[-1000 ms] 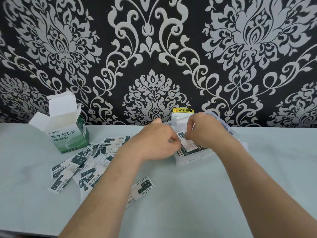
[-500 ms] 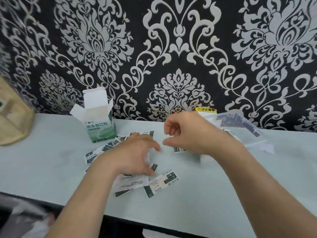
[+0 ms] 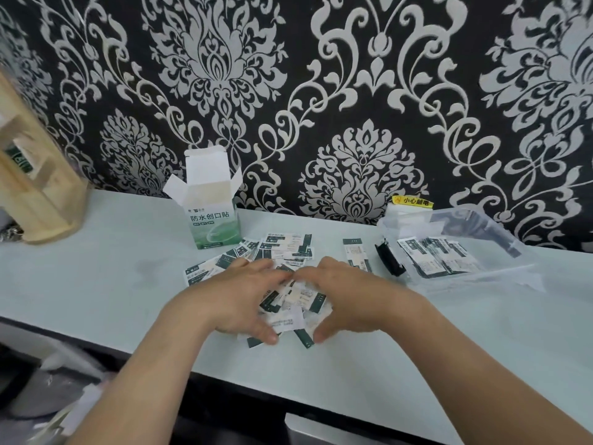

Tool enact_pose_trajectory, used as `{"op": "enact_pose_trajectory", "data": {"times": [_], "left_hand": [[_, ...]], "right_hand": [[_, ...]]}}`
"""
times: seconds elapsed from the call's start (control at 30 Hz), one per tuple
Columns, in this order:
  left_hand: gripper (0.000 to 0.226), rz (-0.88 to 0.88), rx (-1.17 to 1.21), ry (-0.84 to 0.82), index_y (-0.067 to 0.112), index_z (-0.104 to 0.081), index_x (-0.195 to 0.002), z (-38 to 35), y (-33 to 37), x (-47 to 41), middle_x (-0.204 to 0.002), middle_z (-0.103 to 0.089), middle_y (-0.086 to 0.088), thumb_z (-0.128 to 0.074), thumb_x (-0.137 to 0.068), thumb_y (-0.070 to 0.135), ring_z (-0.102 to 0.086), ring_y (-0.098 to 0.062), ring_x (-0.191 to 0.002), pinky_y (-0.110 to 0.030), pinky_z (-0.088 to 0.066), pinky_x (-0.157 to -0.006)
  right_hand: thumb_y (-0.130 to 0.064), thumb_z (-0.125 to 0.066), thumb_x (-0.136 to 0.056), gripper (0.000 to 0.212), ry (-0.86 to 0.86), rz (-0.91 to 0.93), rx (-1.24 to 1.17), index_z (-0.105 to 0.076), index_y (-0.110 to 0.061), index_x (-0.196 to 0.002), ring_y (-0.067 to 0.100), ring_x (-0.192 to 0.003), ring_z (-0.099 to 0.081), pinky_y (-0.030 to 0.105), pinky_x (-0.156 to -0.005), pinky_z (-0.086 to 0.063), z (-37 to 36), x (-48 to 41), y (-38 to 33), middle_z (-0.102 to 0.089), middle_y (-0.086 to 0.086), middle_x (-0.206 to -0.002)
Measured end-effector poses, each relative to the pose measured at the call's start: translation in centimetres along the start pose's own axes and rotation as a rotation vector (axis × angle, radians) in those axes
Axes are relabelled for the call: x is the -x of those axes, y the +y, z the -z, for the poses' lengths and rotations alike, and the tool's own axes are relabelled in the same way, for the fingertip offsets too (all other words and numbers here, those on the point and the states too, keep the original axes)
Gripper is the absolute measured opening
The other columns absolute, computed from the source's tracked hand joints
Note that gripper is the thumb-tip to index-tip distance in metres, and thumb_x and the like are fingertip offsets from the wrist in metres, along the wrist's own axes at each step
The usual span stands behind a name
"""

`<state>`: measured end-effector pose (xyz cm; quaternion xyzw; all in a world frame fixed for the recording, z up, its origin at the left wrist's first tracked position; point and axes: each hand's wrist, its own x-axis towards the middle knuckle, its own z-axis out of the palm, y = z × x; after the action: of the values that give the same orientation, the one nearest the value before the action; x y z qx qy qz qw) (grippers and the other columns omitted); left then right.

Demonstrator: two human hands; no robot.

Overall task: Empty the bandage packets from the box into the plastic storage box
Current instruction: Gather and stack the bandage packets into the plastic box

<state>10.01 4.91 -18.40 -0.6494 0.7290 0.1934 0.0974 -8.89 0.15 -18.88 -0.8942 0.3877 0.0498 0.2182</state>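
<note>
Bandage packets (image 3: 290, 248) lie strewn on the pale table (image 3: 96, 271) just in front of the green-and-white bandage carton (image 3: 213, 220) and to its right. The carton stands upright against the patterned wallpaper (image 3: 369, 91) with its top flaps open.

In front of the carton and a little to its right, both hands close on a heap of the packets. The left hand (image 3: 242, 297) cups the heap from the carton's side, fingers curved over the top and thumb stretched round the near edge. The right hand (image 3: 348, 295) mirrors it from the other side, fingers bent over the heap and thumb tucked under the near edge. The fingertips of the two hands nearly meet at the far side of the heap. Several packets poke out between and below the thumbs.

A single packet (image 3: 355, 255) lies apart from the heap, further right of the carton. Beyond it, well to the carton's right, sits the clear plastic storage box (image 3: 500, 274), its lid off or back; which, I cannot tell. It has a black latch (image 3: 390, 261) on the end facing the carton and a layer of packets already inside. A yellow label (image 3: 412, 201) shows behind it at the wall.

Left of the carton, at the table's end, stands a wooden rack (image 3: 38, 187).
</note>
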Motion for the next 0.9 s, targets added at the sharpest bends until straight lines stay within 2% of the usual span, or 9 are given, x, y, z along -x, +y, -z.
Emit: {"op": "enact_pose_trajectory", "data": {"times": [0.1, 0.2, 0.37, 0.47, 0.6, 0.67, 0.77, 0.83, 0.9], "left_hand": [[0.08, -0.066, 0.003, 0.109, 0.036, -0.028, -0.148, -0.1, 0.4, -0.4, -0.151, -0.031, 0.009, -0.072, -0.082, 0.044, -0.022, -0.018, -0.136, -0.027, -0.023, -0.11], [0.064, -0.058, 0.079, 0.209, 0.033, -0.041, -0.143, -0.4, 0.4, -1.2, -0.14, -0.045, 0.011, -0.069, -0.086, 0.04, -0.035, -0.014, -0.127, -0.032, -0.033, -0.109], [0.04, -0.016, 0.192, 0.355, 0.037, -0.058, -0.128, -0.6, 1.0, -1.4, -0.121, -0.064, 0.009, -0.063, -0.089, 0.029, -0.059, -0.011, -0.106, -0.025, -0.047, -0.092], [0.025, -0.01, 0.212, 0.443, 0.033, -0.069, -0.108, -0.7, 1.0, -1.4, -0.084, -0.069, 0.009, -0.055, -0.092, 0.02, -0.059, -0.008, -0.072, -0.028, -0.051, -0.07], [0.021, 0.018, 0.243, 0.665, 0.026, -0.073, -0.099, -0.6, 0.4, -1.6, -0.071, -0.068, 0.005, -0.054, -0.096, 0.019, -0.059, -0.013, -0.066, -0.029, -0.047, -0.063], [0.019, 0.063, 0.498, 0.751, 0.026, -0.074, -0.103, -0.1, 0.8, -1.4, -0.08, -0.072, 0.005, -0.06, -0.094, 0.016, -0.062, -0.008, -0.069, -0.024, -0.049, -0.067], [0.024, 0.039, 0.976, 0.77, 0.034, -0.071, -0.086, 0.7, 2.3, -0.7, -0.08, -0.074, 0.012, -0.068, -0.089, 0.01, -0.07, -0.007, -0.072, -0.028, -0.058, -0.077], [0.023, 0.006, 1.11, 0.703, 0.03, -0.072, -0.084, 0.7, 3.3, -0.7, -0.077, -0.076, 0.006, -0.071, -0.085, 0.007, -0.073, -0.016, -0.071, -0.036, -0.061, -0.076], [0.017, -0.007, 1.102, 0.614, 0.023, -0.072, -0.087, 0.8, 3.9, -0.8, -0.077, -0.076, 0.002, -0.076, -0.081, 0.007, -0.074, -0.022, -0.073, -0.042, -0.06, -0.079]], "right_hand": [[-0.034, -0.077, -0.078, 0.072, 0.065, -0.041, 0.027, -0.04, -0.033, -0.14, 0.019, -0.116, -0.049, 0.03, -0.089, -0.043, 0.2, -0.1, 0.3, -0.047, -0.001, -0.124], [-0.034, -0.07, -0.086, 0.052, 0.1, -0.053, 0.084, -0.049, -0.03, -0.133, 0.02, -0.115, -0.048, 0.029, -0.084, -0.038, 0.3, 0.2, 0.6, -0.048, 0.0, -0.122], [-0.03, -0.064, -0.09, 0.038, 0.136, -0.072, 0.11, -0.056, -0.024, -0.127, 0.022, -0.115, -0.049, 0.033, -0.091, -0.041, 0.4, 0.3, 0.7, -0.05, 0.003, -0.12], [-0.029, -0.06, -0.092, 0.032, 0.162, -0.075, 0.108, -0.058, -0.022, -0.124, 0.022, -0.113, -0.051, 0.033, -0.091, -0.043, 0.4, 0.4, 0.6, -0.051, 0.003, -0.119], [-0.033, -0.057, -0.094, 0.035, 0.215, -0.099, 0.053, -0.058, -0.018, -0.125, 0.021, -0.111, -0.053, 0.033, -0.092, -0.045, 0.5, 0.2, 0.7, -0.054, 0.003, -0.122], [-0.04, -0.058, -0.093, 0.041, 0.311, -0.128, -0.167, -0.058, -0.018, -0.128, 0.017, -0.107, -0.056, 0.03, -0.09, -0.046, 0.8, 0.1, 0.7, -0.059, 0.001, -0.118], [-0.041, -0.06, -0.093, 0.029, 0.344, -0.154, -0.894, -0.065, -0.02, -0.113, 0.017, -0.1, -0.065, 0.028, -0.083, -0.053, 1.0, 0.0, 0.0, -0.07, -0.002, -0.105], [-0.033, -0.057, -0.096, 0.023, 0.326, -0.133, -1.246, -0.068, -0.015, -0.107, 0.016, -0.098, -0.068, 0.028, -0.08, -0.055, 0.8, -0.3, -0.4, -0.073, 0.001, -0.103], [-0.023, -0.054, -0.099, 0.022, 0.402, -0.119, -1.393, -0.067, -0.008, -0.107, 0.016, -0.094, -0.07, 0.027, -0.078, -0.055, 0.4, -0.6, -0.6, -0.074, 0.007, -0.102]]}}
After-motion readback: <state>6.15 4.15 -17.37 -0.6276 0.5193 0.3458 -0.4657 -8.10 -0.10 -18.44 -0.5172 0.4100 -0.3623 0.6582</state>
